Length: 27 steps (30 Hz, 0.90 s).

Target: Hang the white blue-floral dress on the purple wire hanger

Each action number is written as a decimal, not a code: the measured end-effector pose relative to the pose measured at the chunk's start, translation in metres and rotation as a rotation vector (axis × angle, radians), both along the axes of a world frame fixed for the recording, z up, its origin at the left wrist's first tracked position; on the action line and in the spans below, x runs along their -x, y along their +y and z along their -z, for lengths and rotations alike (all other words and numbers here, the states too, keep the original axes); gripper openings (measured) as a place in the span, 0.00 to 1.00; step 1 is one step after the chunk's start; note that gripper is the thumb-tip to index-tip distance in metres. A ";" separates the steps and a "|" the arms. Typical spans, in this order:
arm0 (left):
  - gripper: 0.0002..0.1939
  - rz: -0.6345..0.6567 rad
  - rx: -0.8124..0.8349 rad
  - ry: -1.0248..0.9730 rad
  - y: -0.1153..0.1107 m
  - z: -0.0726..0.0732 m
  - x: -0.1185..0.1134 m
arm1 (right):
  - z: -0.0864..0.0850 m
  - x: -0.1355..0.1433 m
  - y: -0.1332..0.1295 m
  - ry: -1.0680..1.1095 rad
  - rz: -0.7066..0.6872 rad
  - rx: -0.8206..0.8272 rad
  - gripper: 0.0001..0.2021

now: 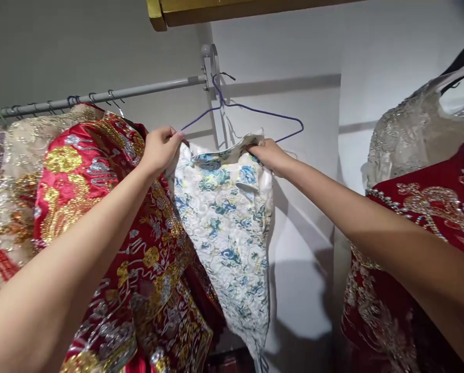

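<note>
A white dress with blue and green flowers [226, 228] hangs in front of the wall, below a thin purple wire hanger [265, 110]. My left hand [162, 147] pinches the dress at its upper left corner, close to the hanger's left end. At the upper right of the dress, my right hand [270, 155] has its fingers closed on the fabric beside the raised collar edge. The hanger's right arm sticks out bare above my right hand. Whether the hanger's left end lies inside the fabric is hidden by my left hand.
A grey metal rail [150, 88] carries several garments at the left, among them a red embroidered jacket [88, 166]. Dark red beaded gowns [422, 207] hang at the right. A gold bar [247, 11] crosses overhead.
</note>
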<state>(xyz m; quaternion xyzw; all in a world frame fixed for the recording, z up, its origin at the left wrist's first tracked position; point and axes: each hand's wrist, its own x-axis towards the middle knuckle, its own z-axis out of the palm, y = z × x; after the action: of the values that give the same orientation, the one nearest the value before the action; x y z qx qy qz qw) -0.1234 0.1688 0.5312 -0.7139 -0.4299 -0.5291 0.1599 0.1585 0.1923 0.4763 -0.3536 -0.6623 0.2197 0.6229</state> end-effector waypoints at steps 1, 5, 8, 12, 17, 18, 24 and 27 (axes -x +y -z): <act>0.10 0.007 -0.042 0.010 0.003 0.000 -0.003 | 0.000 0.003 -0.002 0.002 -0.014 0.003 0.04; 0.13 -0.039 -0.076 0.126 0.005 -0.008 -0.019 | -0.001 0.013 -0.011 -0.021 -0.005 0.018 0.05; 0.17 -0.087 -0.095 0.114 0.005 -0.022 -0.034 | -0.001 0.021 -0.017 -0.022 -0.022 0.028 0.05; 0.18 -0.147 -0.122 0.161 0.006 -0.036 -0.041 | -0.001 0.012 -0.020 -0.045 0.040 -0.118 0.03; 0.20 -0.174 -0.144 0.295 0.001 -0.046 -0.031 | -0.019 -0.042 -0.011 -0.049 0.439 -0.362 0.28; 0.21 -0.183 -0.145 0.320 0.000 -0.048 -0.031 | -0.025 -0.053 -0.008 -0.090 0.464 -0.298 0.26; 0.20 -0.263 -0.137 0.343 0.000 -0.060 -0.025 | -0.056 -0.097 -0.011 -0.293 0.164 0.104 0.11; 0.19 -0.279 -0.106 0.248 0.000 -0.056 -0.016 | -0.069 -0.110 -0.020 -0.208 0.051 0.108 0.13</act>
<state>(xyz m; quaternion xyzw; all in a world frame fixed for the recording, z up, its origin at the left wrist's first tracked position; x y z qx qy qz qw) -0.1071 0.1690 0.5876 -0.6977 -0.4734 -0.4315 0.3207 0.2683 0.1725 0.5449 -0.4244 -0.7012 0.2014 0.5362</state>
